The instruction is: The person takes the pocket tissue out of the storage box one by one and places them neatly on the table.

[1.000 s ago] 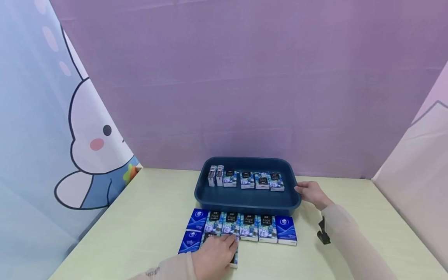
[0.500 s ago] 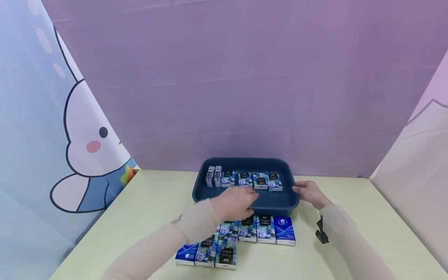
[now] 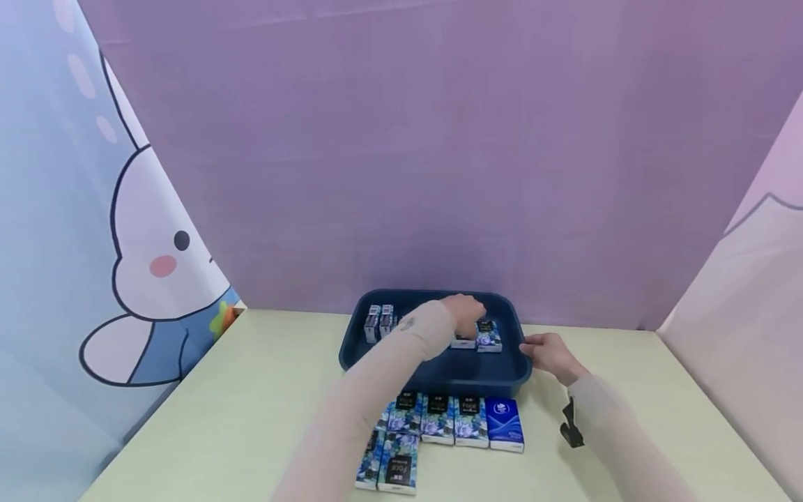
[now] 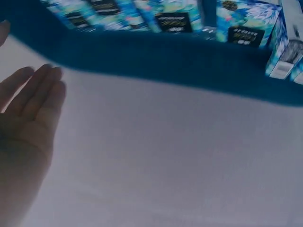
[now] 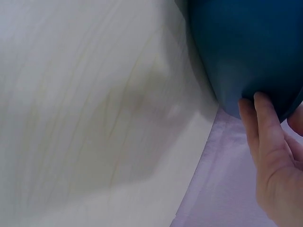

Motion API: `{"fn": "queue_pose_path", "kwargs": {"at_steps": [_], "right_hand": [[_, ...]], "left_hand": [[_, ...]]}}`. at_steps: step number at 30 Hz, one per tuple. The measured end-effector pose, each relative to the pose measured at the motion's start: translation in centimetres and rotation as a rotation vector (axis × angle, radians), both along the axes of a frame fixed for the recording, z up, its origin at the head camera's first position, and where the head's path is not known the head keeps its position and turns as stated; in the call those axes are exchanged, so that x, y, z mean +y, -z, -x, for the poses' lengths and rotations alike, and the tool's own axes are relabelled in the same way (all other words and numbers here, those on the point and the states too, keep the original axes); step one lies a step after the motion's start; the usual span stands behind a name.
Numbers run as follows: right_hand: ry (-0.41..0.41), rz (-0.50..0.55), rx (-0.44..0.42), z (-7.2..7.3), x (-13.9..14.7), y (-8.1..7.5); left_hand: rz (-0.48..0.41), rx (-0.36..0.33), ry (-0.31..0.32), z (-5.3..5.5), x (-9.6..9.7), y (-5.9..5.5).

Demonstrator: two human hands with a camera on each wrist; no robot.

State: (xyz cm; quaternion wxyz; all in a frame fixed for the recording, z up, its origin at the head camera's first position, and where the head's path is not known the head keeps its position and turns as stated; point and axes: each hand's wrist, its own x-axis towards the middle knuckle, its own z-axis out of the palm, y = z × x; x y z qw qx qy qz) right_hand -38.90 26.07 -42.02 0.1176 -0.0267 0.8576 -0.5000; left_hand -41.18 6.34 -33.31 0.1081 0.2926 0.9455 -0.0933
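Note:
My left hand (image 3: 463,315) is over the dark blue tray (image 3: 439,380), close above flower-printed tissue packs (image 3: 488,337). In the left wrist view its fingers (image 4: 35,94) are extended, with nothing seen between them and the thumb. Several packs lie flat in a row in the tray, and two packs (image 3: 379,324) stand on edge at its left end; my forearm hides part of the row. My right hand (image 3: 551,354) holds the tray's right side, fingertips (image 5: 262,101) against the outer wall and thumb at the rim.
In front of the tray, flower-printed packs (image 3: 437,418) and a plain blue pack (image 3: 505,424) lie side by side on the pale table (image 3: 251,390). A second row (image 3: 398,464) is nearer, partly behind my left sleeve. A purple cloth (image 3: 439,174) hangs behind the tray.
My left hand has left a pack in the near row and moved forward and right, over the tray. The right hand stays at the tray's side.

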Motion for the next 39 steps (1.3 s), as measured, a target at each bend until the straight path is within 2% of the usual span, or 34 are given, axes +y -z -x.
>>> {"fn": "queue_pose_path", "kwargs": {"at_steps": [3,7,12,15,17,20,23,29,39], "right_hand": [[0.0,-0.002,-0.005,-0.2,-0.1,0.1],[0.013,-0.009,-0.009,-0.5,0.1,-0.1],[0.009,0.016,-0.019,-1.0,0.1,-0.5],[0.005,0.028,-0.02,-1.4,-0.1,-0.7],[0.008,0.029,-0.017,-1.7,-0.1,-0.8],[0.004,0.026,-0.009,-2.0,0.0,-0.8],[0.007,0.021,-0.009,-2.3,0.0,-1.0],[0.017,0.034,-0.012,-2.7,-0.1,-1.0],[0.049,0.035,-0.029,-2.6,-0.6,-0.8]], "left_hand": [[0.01,0.006,-0.013,1.6,0.8,1.9],[-0.001,0.001,-0.03,2.7,1.9,4.0],[-0.057,-0.021,-0.127,3.4,3.0,6.2],[-0.107,-0.033,-0.205,3.5,3.3,7.4],[-0.127,-0.03,-0.231,3.5,3.5,8.1],[-0.139,-0.026,-0.249,3.5,3.5,8.8],[-0.123,-0.015,-0.23,3.6,3.5,9.2],[-0.047,0.008,-0.205,3.4,3.4,9.8],[-0.047,-0.021,-0.219,3.6,3.7,9.6]]}}
